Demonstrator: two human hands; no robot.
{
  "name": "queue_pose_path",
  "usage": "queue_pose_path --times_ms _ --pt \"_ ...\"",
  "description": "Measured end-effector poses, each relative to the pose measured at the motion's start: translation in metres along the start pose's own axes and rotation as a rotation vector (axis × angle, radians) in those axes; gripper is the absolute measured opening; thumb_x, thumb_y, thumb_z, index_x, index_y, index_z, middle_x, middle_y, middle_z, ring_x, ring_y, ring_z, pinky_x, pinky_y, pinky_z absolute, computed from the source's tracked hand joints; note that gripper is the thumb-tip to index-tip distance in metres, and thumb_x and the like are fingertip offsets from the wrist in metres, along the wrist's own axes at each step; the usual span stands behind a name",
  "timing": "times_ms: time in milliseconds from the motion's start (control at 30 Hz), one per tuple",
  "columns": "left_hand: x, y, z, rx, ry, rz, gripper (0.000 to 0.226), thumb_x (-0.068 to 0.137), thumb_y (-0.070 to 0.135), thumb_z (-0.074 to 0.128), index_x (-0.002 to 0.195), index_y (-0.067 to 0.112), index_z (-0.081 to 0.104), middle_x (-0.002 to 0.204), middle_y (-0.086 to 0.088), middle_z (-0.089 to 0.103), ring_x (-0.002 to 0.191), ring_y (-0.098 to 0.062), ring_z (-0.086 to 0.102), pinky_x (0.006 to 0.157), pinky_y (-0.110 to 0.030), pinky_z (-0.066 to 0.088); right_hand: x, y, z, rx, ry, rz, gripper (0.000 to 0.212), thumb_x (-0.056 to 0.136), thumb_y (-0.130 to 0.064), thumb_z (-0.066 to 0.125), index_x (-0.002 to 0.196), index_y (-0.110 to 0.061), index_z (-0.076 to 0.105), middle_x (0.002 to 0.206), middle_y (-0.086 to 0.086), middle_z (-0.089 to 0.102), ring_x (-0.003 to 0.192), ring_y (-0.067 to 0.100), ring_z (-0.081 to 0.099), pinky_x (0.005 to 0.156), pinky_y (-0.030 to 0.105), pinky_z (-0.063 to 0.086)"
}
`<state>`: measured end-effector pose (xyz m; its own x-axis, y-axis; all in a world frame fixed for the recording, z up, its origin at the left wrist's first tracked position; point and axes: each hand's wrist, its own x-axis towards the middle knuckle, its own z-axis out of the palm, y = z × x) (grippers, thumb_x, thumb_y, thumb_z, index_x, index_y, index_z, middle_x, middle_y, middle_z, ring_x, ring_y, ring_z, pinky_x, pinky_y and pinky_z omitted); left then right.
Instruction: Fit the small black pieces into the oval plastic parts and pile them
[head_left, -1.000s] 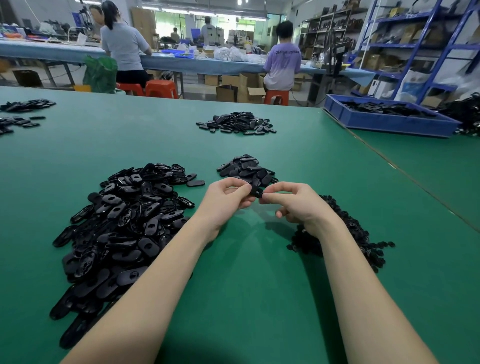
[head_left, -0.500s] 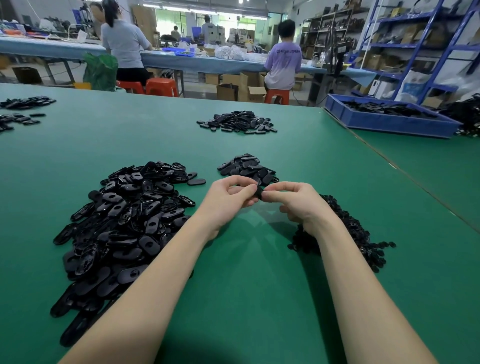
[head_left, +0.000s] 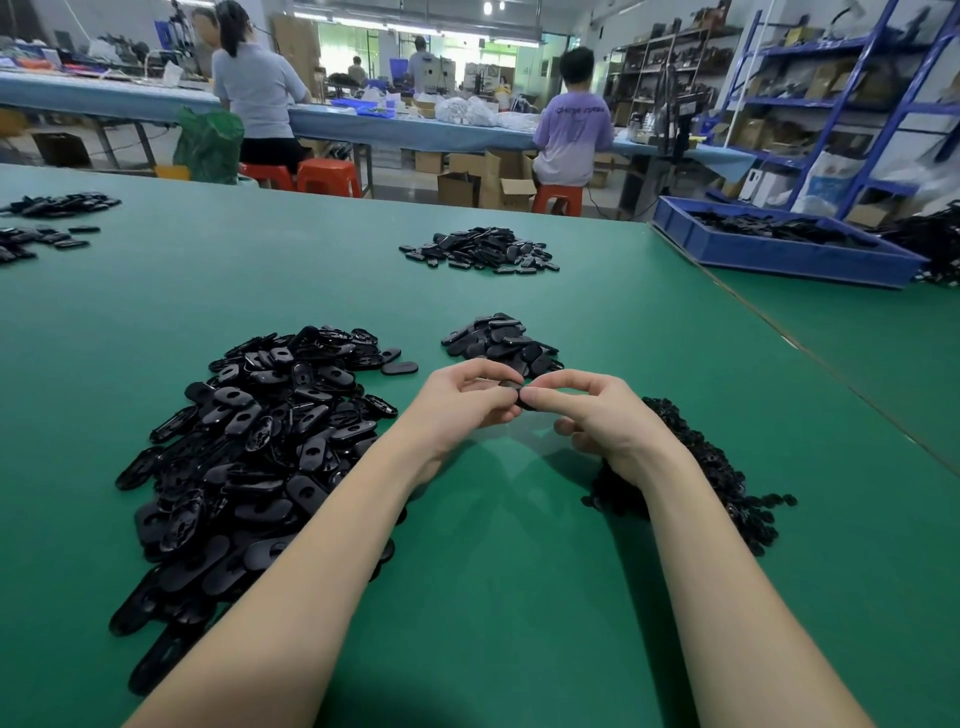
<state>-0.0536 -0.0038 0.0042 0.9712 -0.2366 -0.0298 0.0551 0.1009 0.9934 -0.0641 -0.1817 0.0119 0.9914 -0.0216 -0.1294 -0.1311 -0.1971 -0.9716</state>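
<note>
Hands meet above the green counter: your left hand and right hand both pinch one oval plastic part, between the unfitted heap and small black pieces.

Green worktable, blue shelving, orange stools, cardboard boxes, bright ceiling lights

2 bare forearms, left hand and right hand ungloved, no sleeves
</note>
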Motion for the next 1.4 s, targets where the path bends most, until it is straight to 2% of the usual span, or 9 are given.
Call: queue_pose_path --times_ms 167,300,433,600,833,1100,1167,1267,1400 --pt "-0.001 0.0 0.0 -0.009 0.027 -0.018 0.015 0.088 -0.007 0.063 0.095 0.005 0.069 0.078 -0.007 0.073 0.07 -0.015 0.067 0.074 -0.018 0.056 0.0 -0.001 -0.001 0.012 -0.071 -0.017 0.014 0.08 -0.023 0.086 0.094 -0.024 0.082 0.081 -0.004 0.072 0.056 0.007 0.051 0.048 0.016 0.035" --pt "-0.002 0.0 0.001 0.046 0.042 -0.008 0.015 0.088 -0.005 0.063 0.093 0.008 0.069 0.078 -0.006 0.073 0.069 -0.012 0.068 0.071 -0.015 0.054 0.001 -0.003 0.001 -0.092 -0.01 -0.022 0.008 0.082 -0.022 0.083 0.089 -0.023 0.079 0.077 -0.006 0.072 0.055 0.007 0.051 0.047 0.016 0.036" --pt "-0.003 0.0 -0.001 0.084 0.042 -0.015 0.013 0.088 -0.002 0.067 0.097 0.008 0.069 0.082 -0.01 0.074 0.07 -0.013 0.067 0.071 -0.015 0.055 0.001 -0.002 0.003 -0.089 0.002 -0.017 0.008 0.083 -0.021 0.083 0.089 -0.019 0.077 0.078 -0.006 0.073 0.053 0.007 0.053 0.047 0.017 0.038" --pt "-0.003 -0.003 -0.002 0.119 0.073 -0.018 0.014 0.088 0.0 0.071 0.1 0.007 0.07 0.091 -0.015 0.076 0.072 -0.013 0.07 0.067 -0.014 0.053 -0.001 0.0 0.006 -0.112 0.009 -0.059 0.01 0.085 -0.019 0.082 0.09 -0.015 0.075 0.071 -0.009 0.073 0.055 0.002 0.064 0.046 0.014 0.041" --pt "0.003 -0.008 0.0 0.14 0.112 -0.021 0.014 0.086 0.0 0.072 0.096 0.008 0.07 0.091 -0.015 0.077 0.078 -0.019 0.072 0.082 -0.025 0.059 0.0 0.002 0.012 -0.082 0.031 -0.082 0.008 0.086 -0.01 0.08 0.086 -0.011 0.071 0.069 -0.004 0.07 0.056 0.004 0.065 0.048 0.016 0.047" --pt "0.008 -0.017 0.002 0.262 0.205 0.003 0.014 0.084 0.009 0.074 0.088 0.022 0.071 0.079 -0.001 0.077 0.082 -0.016 0.075 0.092 -0.038 0.058 0.003 0.006 0.021 -0.008 0.084 -0.092 0.012 0.085 -0.002 0.077 0.079 -0.009 0.069 0.056 -0.007 0.067 0.049 0.006 0.062 0.051 0.018 0.052" --pt "0.007 -0.014 -0.001 0.317 0.169 0.072 0.016 0.085 0.01 0.073 0.09 0.024 0.071 0.081 -0.001 0.077 0.084 -0.018 0.074 0.091 -0.035 0.057 0.002 0.005 0.02 0.079 0.061 -0.078 0.01 0.086 -0.002 0.077 0.082 -0.008 0.07 0.059 -0.004 0.067 0.051 0.008 0.061 0.053 0.019 0.053" --pt "0.005 -0.006 -0.006 0.509 0.1 0.22 0.018 0.085 0.013 0.073 0.096 0.027 0.071 0.086 0.007 0.073 0.077 -0.011 0.069 0.081 -0.021 0.056 0.002 0.004 0.015 0.182 0.056 -0.043 0.009 0.086 -0.004 0.079 0.089 -0.009 0.071 0.066 0.001 0.067 0.054 0.01 0.06 0.054 0.02 0.053" --pt "0.002 -0.002 -0.008 0.721 0.135 0.403 0.016 0.085 0.015 0.076 0.099 0.022 0.075 0.09 0.01 0.069 0.078 -0.01 0.065 0.068 -0.009 0.049 0.002 0.004 0.014 0.214 0.083 -0.028 0.009 0.087 -0.01 0.08 0.093 -0.013 0.072 0.076 0.002 0.072 0.052 0.01 0.06 0.051 0.019 0.052"
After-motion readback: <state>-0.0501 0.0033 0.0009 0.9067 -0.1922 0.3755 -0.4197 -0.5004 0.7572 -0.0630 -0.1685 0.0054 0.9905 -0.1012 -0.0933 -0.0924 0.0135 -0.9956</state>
